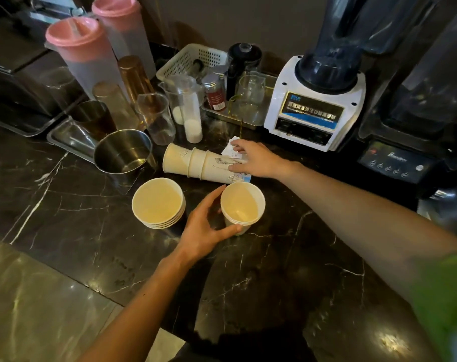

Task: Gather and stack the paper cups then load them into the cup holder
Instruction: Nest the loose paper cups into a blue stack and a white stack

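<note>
Your left hand [206, 231] curls round the upright cup stack [242, 205], your right hand [258, 159] rests spread-fingered on the toppled cup stack [196, 163]; likely light and crushable, so squeeze sidewalls gently.

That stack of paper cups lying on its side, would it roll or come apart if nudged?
The lying stack is round and tapered, so it would probably roll in a curve. Its cups look only loosely nested, so they may slide apart. Thin paper: likely light and easily dented.
</note>
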The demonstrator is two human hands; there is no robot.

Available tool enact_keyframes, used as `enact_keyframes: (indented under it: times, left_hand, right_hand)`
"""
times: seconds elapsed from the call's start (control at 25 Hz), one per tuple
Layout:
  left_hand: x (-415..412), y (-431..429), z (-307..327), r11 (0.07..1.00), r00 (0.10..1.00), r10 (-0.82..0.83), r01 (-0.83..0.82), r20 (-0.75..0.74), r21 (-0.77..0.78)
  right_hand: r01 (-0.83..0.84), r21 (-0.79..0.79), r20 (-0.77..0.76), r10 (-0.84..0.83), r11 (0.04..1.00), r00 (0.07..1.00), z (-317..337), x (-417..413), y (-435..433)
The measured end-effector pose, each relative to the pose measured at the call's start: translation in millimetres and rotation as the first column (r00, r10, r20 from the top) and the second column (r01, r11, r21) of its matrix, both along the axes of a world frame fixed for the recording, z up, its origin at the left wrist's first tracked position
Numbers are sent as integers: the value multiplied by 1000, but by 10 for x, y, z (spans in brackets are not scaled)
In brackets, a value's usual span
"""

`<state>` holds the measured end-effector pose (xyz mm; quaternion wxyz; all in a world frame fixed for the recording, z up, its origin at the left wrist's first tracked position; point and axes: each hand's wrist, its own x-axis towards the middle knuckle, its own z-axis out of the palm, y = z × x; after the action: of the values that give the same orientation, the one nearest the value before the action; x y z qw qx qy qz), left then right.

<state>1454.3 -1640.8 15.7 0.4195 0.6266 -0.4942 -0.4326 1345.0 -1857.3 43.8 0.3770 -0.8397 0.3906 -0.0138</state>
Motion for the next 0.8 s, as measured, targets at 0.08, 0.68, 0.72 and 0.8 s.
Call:
enact_keyframes:
  times: [0.08, 0.68, 0.72, 0.8]
  left_hand:
    - [-29, -8, 22, 1000, 1000, -17, 17, -1, 8]
    - [-71, 35, -18, 1000, 1000, 24, -24, -18, -12]
    - [-83, 43, -3, 999, 999, 25, -25, -21, -19]
    - [-117, 48, 17, 1000, 1000, 11, -12, -20, -29]
  right_hand:
    - [-71, -57, -62, 68, 996, 996, -31, 107, -52]
    - [-204, -150, -212, 170, 967, 962, -301, 220, -111]
    - [-190, -134, -211, 159, 973, 965, -289, 160, -87]
    - [-136, -94, -199, 115, 986, 973, -249, -8, -39]
